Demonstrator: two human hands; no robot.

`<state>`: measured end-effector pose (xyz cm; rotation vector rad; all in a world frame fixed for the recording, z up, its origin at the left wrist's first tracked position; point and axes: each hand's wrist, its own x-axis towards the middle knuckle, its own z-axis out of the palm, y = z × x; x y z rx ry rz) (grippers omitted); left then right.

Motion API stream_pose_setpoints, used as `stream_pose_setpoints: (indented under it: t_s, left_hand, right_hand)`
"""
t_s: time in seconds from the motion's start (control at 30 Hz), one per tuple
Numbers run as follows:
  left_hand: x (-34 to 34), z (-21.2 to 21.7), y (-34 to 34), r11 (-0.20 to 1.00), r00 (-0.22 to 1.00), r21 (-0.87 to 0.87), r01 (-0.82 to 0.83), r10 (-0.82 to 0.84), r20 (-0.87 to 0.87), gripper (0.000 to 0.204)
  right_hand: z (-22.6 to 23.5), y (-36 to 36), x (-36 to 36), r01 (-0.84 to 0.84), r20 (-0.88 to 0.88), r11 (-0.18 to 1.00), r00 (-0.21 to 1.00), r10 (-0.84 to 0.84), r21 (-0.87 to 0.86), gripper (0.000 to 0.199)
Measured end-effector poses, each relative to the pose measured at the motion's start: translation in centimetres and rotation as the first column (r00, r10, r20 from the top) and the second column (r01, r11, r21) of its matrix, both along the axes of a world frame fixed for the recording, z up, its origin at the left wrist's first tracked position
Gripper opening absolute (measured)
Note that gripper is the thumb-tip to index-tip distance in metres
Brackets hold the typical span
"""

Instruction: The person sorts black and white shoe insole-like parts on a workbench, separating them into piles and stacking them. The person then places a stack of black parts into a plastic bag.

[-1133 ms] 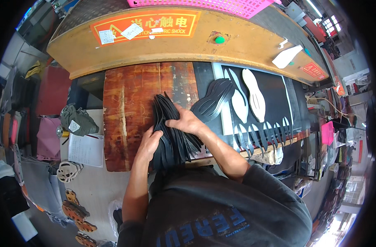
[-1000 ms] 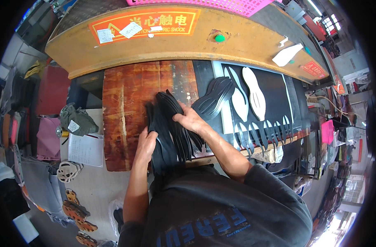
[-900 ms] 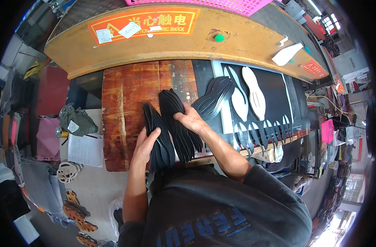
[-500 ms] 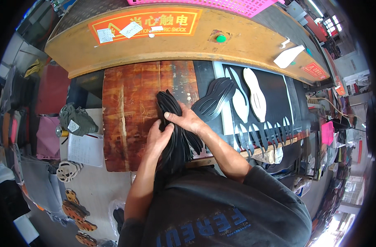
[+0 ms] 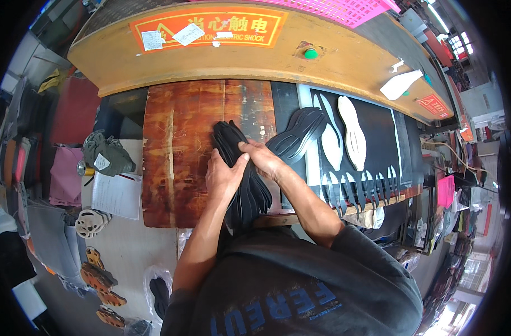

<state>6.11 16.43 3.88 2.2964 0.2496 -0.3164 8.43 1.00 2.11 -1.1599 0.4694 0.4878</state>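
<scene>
A thick bundle of long, thin black shoe-sole pieces [image 5: 250, 196] stands on edge between my hands, its lower end close to my shirt. My left hand [image 5: 224, 173] is wrapped round the bundle's left side, thumb on top. From the right, my right hand [image 5: 262, 159] grips it with its thumb pressing near the upper part; its fingers are partly hidden. Just right of that hand lies a stack of black sole-shaped pieces [image 5: 297, 134]. Beyond it, a white sole shape [image 5: 353, 134] and a narrower white curved piece [image 5: 332, 143] rest on a black sheet [image 5: 376, 123].
Under the bundle is a worn reddish-brown board [image 5: 188, 196]. Several curved black strips [image 5: 360, 190] line the front edge at right. A yellow machine beam [image 5: 210, 67] with a green button [image 5: 311, 54] crosses the back. A notebook [image 5: 118, 196] and dark green cloth [image 5: 107, 154] lie left.
The bundle has been drawn together, its fanned-out right side now closer in. My left hand has moved up along its left side. The whole view has shifted slightly.
</scene>
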Motion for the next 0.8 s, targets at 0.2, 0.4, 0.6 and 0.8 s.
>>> stream_pose_setpoints:
  t_s: [0.2,0.4,0.6,0.8]
  left_hand:
    - [1.5,-0.9,3.5,0.971,0.994,-0.233,-0.053,0.028,-0.109,0.047]
    - [1.0,-1.2,1.6,0.998,0.992,-0.019,0.064,-0.066,-0.109,0.080]
    - [1.7,-0.9,2.7,0.963,0.972,-0.197,0.187,-0.210,-0.106,0.062]
    - [1.4,-2.3,6.3,0.829,0.990,-0.559,-0.036,-0.045,-0.130,0.038]
  right_hand:
    - [1.8,-0.4,-0.8,-0.027,0.031,0.999,0.999,0.029,-0.037,0.059]
    - [1.9,0.1,-0.6,-0.118,0.104,0.973,0.985,0.141,-0.199,0.070]
    - [0.9,-0.4,-0.8,-0.171,0.149,0.952,0.966,0.213,-0.253,0.079]
    - [1.8,-0.4,-0.6,-0.149,0.111,0.985,0.981,0.159,-0.092,0.068]
